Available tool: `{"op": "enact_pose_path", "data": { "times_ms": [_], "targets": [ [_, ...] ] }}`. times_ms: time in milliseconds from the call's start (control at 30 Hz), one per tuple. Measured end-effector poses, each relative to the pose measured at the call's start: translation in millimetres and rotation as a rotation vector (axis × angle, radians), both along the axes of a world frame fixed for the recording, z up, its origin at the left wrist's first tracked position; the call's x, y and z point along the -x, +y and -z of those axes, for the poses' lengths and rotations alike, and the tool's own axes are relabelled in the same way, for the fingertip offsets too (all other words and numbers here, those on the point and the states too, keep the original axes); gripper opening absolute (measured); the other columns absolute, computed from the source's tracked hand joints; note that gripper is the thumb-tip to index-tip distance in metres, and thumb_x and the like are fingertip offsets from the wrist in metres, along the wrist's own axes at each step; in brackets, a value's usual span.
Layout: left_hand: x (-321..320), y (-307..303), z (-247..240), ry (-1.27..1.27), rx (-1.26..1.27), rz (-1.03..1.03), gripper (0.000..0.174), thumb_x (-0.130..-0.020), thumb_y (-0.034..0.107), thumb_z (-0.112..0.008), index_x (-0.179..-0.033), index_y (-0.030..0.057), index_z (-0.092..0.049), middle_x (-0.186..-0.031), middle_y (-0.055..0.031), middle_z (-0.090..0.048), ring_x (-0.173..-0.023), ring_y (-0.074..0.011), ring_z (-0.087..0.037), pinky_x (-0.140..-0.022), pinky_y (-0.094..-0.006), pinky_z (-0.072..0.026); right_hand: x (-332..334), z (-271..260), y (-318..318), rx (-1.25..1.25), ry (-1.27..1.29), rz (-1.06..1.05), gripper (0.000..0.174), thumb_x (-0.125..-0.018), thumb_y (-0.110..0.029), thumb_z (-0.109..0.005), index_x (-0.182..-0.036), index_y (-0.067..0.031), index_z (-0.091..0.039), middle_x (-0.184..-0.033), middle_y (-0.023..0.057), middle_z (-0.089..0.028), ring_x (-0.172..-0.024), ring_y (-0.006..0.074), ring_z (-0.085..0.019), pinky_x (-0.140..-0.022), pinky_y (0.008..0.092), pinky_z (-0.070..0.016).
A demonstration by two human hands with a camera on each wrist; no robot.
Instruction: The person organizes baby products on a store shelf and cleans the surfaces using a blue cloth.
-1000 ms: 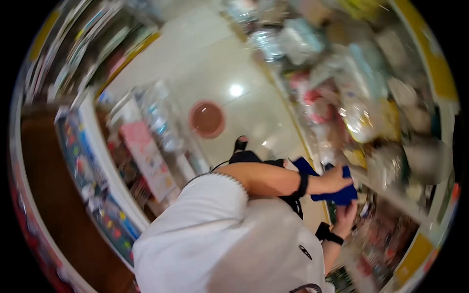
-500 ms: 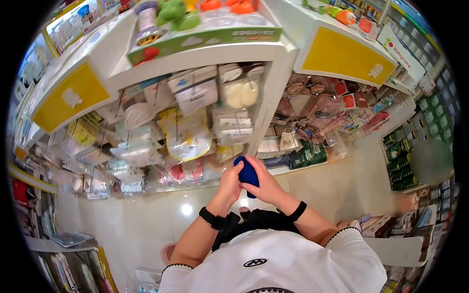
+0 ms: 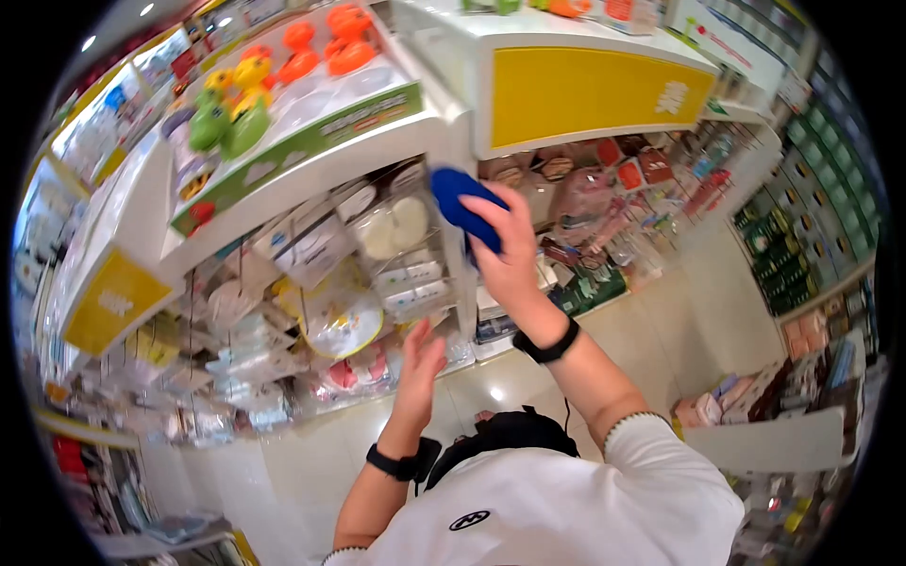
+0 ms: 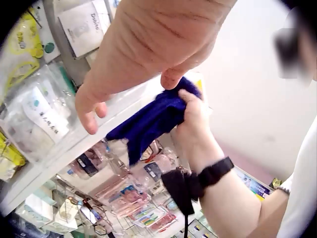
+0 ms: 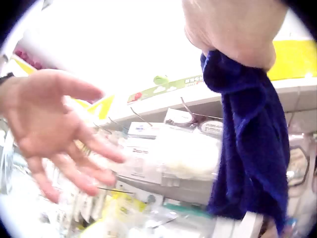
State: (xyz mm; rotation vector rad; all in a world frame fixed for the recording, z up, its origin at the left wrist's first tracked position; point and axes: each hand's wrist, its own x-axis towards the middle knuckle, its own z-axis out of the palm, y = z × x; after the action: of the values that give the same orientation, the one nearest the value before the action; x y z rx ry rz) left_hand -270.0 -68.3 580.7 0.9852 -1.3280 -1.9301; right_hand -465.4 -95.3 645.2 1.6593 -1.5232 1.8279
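Observation:
My right hand [image 3: 512, 255] grips a dark blue cloth [image 3: 462, 206], raised in front of the white upright between two shelf units. In the right wrist view the cloth [image 5: 252, 144] hangs down in loose folds below the hand. My left hand [image 3: 415, 382] is lower and to the left, apart from the cloth, with nothing in it. Its fingers are spread and the palm shows in the right wrist view. Behind the left hand hang bagged goods, among them a round yellow-edged bib-like item [image 3: 344, 316].
Ahead stands a white display unit with a tray of plastic toys [image 3: 250, 90] on top. Right of it is another unit with a yellow panel [image 3: 595, 94]. Packets hang on hooks below both. Green-packed goods [image 3: 769, 283] fill a shelf at the right, over a tiled floor [image 3: 651, 335].
Both hands were together on the cloth. The right hand has lifted it up and forward, while the left has let go and opened. The view has turned from the aisle to face the shelves.

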Motion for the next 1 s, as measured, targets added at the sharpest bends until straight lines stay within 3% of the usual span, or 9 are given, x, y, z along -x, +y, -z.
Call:
{"op": "enact_pose_path", "data": {
  "times_ms": [167,333,600,700,733,800,867,900,1000],
  "targets": [
    [-20.0,-0.4,7.7,0.0,-0.034,-0.083,0.044,-0.088,0.026,-0.049,-0.126,0.0042,-0.04,-0.12,-0.0084,-0.047,-0.102,-0.0173,-0.05,-0.085,-0.0315,-0.0409,9.7,-14.9,-71.3,0.055,0.464,0.495,0.05,-0.066,-0.004,-0.06,-0.112,-0.0224,-0.058,-0.115,0.006,-0.047,-0.104,0.0245,-0.046,-0.086,0.0363,-0.0336],
    [-43.1,-3.9,6.6,0.028,-0.091,-0.097,0.036,-0.088,0.02,-0.049,-0.12,0.005,-0.045,-0.111,-0.0079,-0.052,-0.096,-0.0158,-0.054,-0.082,-0.0277,-0.0418,14.7,34.2,-79.0,0.003,0.349,0.479,0.051,-0.067,-0.003,-0.055,-0.114,-0.0223,-0.056,-0.111,0.0053,-0.046,-0.102,0.0242,-0.045,-0.084,0.0368,-0.0373],
    [-49.7,0.1,12.3,0.007,-0.112,0.049,0.032,-0.088,0.02,-0.051,-0.115,0.0039,-0.048,-0.105,-0.0067,-0.056,-0.09,-0.0157,-0.056,-0.079,-0.027,-0.0434,23.2,126.9,-25.2,-0.46,0.188,0.178,0.053,-0.063,0.005,-0.056,-0.111,-0.0164,-0.056,-0.107,0.0117,-0.049,-0.098,0.0318,-0.047,-0.085,0.0394,-0.0403],
    [-47.4,2.4,16.1,-0.065,-0.063,0.161,0.028,-0.089,0.018,-0.05,-0.114,0.0051,-0.049,-0.106,-0.0062,-0.056,-0.09,-0.0152,-0.056,-0.078,-0.0266,-0.0438,44.8,197.3,4.7,-0.676,-0.454,-0.218,0.043,-0.07,0.005,-0.052,-0.111,-0.006,-0.054,-0.102,0.0119,-0.058,-0.097,0.0248,-0.056,-0.085,0.0311,-0.0427],
    [-49.3,3.7,18.2,-0.068,-0.043,0.169,0.028,-0.089,0.018,-0.051,-0.113,0.0048,-0.05,-0.106,-0.0059,-0.056,-0.089,-0.0149,-0.056,-0.077,-0.0263,-0.0442,42.5,165.1,29.7,-0.789,-0.808,-0.339,0.041,-0.073,0.002,-0.055,-0.113,-0.0046,-0.054,-0.102,0.0085,-0.059,-0.093,0.0184,-0.056,-0.083,0.029,-0.0441],
    [-51.1,4.0,26.0,-0.09,-0.054,0.156,0.027,-0.089,0.017,-0.051,-0.112,0.0049,-0.051,-0.106,-0.0059,-0.056,-0.088,-0.0145,-0.057,-0.075,-0.0257,-0.0445,50.9,135.3,65.6,-0.7,-0.932,-0.319,0.042,-0.073,0.0,-0.057,-0.114,-0.0061,-0.054,-0.102,0.0061,-0.058,-0.091,0.0137,-0.055,-0.081,0.0268,-0.0444],
    [-48.5,6.8,27.9,-0.09,-0.056,0.159,0.026,-0.088,0.017,-0.051,-0.111,0.0049,-0.051,-0.105,-0.0058,-0.056,-0.086,-0.0143,-0.057,-0.074,-0.0253,-0.0446,63.1,83.9,95.2,-0.581,-0.824,-0.224,0.043,-0.072,0.0,-0.058,-0.114,-0.007,-0.055,-0.102,0.0051,-0.058,-0.09,0.0131,-0.055,-0.08,0.026,-0.0444],
    [-45.7,6.0,26.7,-0.092,-0.054,0.159,0.025,-0.088,0.017,-0.051,-0.111,0.005,-0.051,-0.105,-0.0057,-0.056,-0.086,-0.0142,-0.057,-0.074,-0.0251,-0.0446,71.2,58.6,104.3,-0.492,-0.974,-0.279,0.042,-0.071,0.001,-0.058,-0.113,-0.0061,-0.055,-0.102,0.0042,-0.057,-0.09,0.0127,-0.054,-0.079,0.0253,-0.0443],
    [-32.3,5.2,20.2,-0.056,0.014,0.204,0.024,-0.088,0.016,-0.05,-0.11,0.0048,-0.052,-0.103,-0.0052,-0.057,-0.084,-0.0136,-0.057,-0.074,-0.025,-0.0447,91.2,-18.2,110.5,-0.133,-0.694,-0.072,0.039,-0.073,0.002,-0.054,-0.112,-0.0041,-0.052,-0.101,0.0047,-0.057,-0.087,0.0132,-0.055,-0.076,0.0256,-0.0451]
  ]
}}
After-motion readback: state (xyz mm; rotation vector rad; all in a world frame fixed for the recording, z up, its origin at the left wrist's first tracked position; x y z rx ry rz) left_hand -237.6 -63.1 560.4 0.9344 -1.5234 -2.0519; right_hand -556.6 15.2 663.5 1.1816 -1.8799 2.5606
